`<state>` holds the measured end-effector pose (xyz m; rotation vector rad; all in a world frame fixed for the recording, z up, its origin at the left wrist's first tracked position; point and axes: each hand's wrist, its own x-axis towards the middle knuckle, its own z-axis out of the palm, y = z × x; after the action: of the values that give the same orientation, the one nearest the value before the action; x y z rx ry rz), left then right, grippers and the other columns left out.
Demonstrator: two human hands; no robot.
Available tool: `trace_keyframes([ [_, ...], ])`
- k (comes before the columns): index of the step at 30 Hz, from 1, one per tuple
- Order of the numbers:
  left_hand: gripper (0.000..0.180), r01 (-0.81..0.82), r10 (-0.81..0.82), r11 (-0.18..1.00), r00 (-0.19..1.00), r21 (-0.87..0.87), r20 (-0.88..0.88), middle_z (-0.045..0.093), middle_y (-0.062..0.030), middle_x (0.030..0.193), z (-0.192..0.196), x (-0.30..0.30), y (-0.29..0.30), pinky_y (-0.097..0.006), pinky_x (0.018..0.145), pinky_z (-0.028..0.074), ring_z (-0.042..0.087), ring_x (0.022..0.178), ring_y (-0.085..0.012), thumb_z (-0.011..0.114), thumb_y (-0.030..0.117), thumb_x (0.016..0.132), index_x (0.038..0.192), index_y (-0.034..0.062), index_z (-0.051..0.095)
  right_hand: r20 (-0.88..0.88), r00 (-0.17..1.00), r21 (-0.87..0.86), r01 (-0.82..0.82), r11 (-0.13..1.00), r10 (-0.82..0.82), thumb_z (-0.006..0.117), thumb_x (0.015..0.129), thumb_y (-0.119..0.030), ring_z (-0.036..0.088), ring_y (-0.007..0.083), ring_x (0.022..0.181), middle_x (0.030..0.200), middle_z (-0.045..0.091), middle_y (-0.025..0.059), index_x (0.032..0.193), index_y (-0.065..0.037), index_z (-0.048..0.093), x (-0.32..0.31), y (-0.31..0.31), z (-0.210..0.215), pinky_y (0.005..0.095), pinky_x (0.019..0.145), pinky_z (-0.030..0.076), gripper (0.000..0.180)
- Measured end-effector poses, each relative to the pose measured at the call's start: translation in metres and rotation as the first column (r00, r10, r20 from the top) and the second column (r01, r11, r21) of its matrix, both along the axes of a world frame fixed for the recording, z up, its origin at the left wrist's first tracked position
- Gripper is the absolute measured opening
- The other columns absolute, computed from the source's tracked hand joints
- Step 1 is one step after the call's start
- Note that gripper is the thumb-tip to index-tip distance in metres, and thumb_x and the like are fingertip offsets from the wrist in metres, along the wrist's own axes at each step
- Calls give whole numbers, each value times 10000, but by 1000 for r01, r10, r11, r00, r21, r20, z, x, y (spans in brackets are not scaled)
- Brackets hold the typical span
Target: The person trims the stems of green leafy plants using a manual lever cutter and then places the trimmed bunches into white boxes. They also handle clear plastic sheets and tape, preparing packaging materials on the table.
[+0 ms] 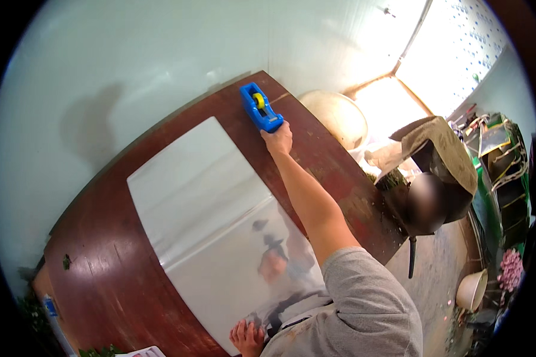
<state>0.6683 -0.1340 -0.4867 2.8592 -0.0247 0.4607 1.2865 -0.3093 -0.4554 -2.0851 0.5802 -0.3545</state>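
1. My right hand (278, 140) is stretched far across the table, its fingers closed around the near end of a blue tape dispenser (259, 107); the hand grips it rather than hanging open.
2. The dispenser sits near the far edge of the dark red-brown table (110, 262), close to the pale wall, and carries a yellow roll in its middle.
3. My left hand (248, 338) lies flat at the near edge of the table, fingers spread, pressing on the bottom edge of a large glossy sheet (202, 208).
4. That sheet lies spread over most of the table top, from the near edge up toward the dispenser, and it stops just short of it.
5. Beyond the table's far right corner I see a large round pale basin (337, 117); I cannot tell what is in it.
6. On the floor at lower right stands a cream bucket (471, 290), its inside looking bare from here.
7. Just right of the bucket is a bunch of pink flowers (510, 269).
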Motion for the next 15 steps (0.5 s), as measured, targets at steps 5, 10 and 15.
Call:
trace_keyframes([
  [5,380,-30,24,996,998,-85,-66,612,-124,1258,5,-1,4,-499,993,407,561,1154,-330,725,286,809,1151,128,675,-52,993,-205,-116,972,108,851,686,-385,665,365,1053,1112,677,221,1234,-9,545,-42,-42,14,446,900,538,731],
  [10,338,-12,4,994,998,-113,-70,592,-145,1243,4,-2,7,-505,977,409,551,1131,-370,711,202,771,1090,98,672,98,989,-198,-89,976,110,852,676,-326,661,376,982,1035,679,220,1206,-19,599,-191,-146,17,430,852,533,663],
  [15,354,15,-23,994,997,-112,-75,566,-151,1274,1,-2,10,-505,998,386,523,1175,-368,698,199,783,1119,98,653,-116,989,-170,75,983,-96,872,670,-276,633,409,995,1035,641,230,1189,7,525,-374,-241,23,449,850,512,685],
])
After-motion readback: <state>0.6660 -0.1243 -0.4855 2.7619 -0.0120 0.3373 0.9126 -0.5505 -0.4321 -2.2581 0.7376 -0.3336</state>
